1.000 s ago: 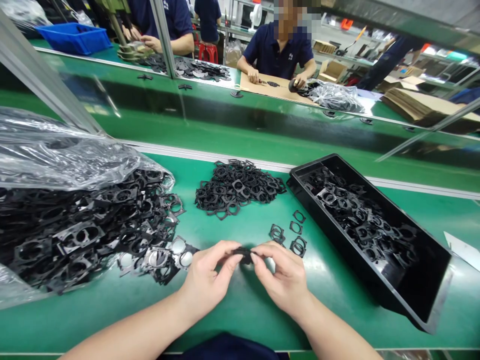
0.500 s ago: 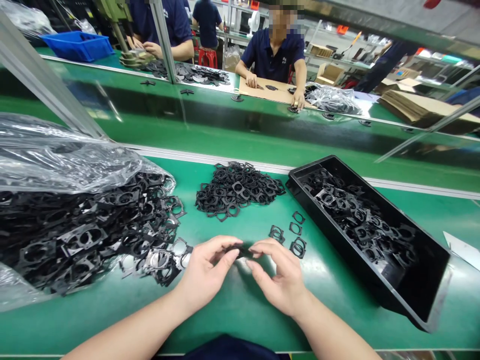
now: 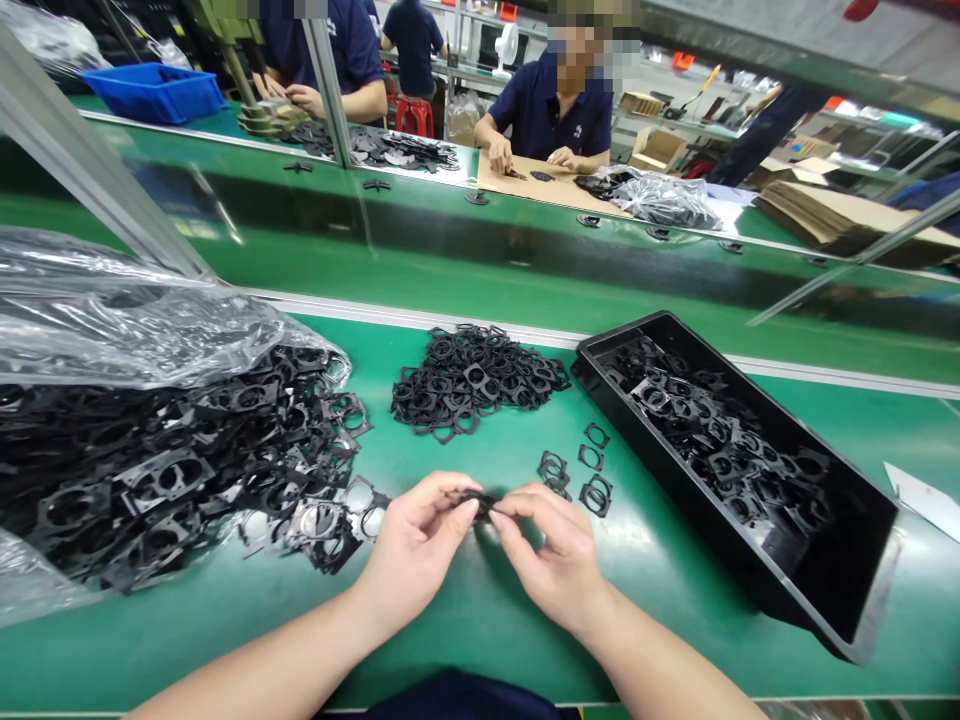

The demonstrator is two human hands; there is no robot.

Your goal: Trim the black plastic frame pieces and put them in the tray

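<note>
Between my two hands is a small black frame piece (image 3: 478,503), largely covered by the fingers. My left hand (image 3: 420,535) pinches its left side with thumb and fingertips. On the other side, my right hand (image 3: 551,545) has thumb and fingers closed on its right edge. Just beyond lies a heap of black ring-shaped frames (image 3: 480,375) on the green table (image 3: 480,640). Several loose frames (image 3: 596,493) lie flat beside my right hand. Left of my left hand, more black frames with round holes (image 3: 315,520) spill from a clear plastic bag (image 3: 135,310).
A long black bin (image 3: 750,590) holding more black frames stands at the right. Behind the table's raised metal edge runs a green conveyor (image 3: 480,265) carrying spaced dark parts. Across it, a person (image 3: 551,115) works at a cardboard sheet; a blue basket (image 3: 154,92) stands far left.
My right hand has closed in from just apart onto the black frame piece, which shows more now. Across the conveyor, the person's hand has drawn back from a part on the belt.
</note>
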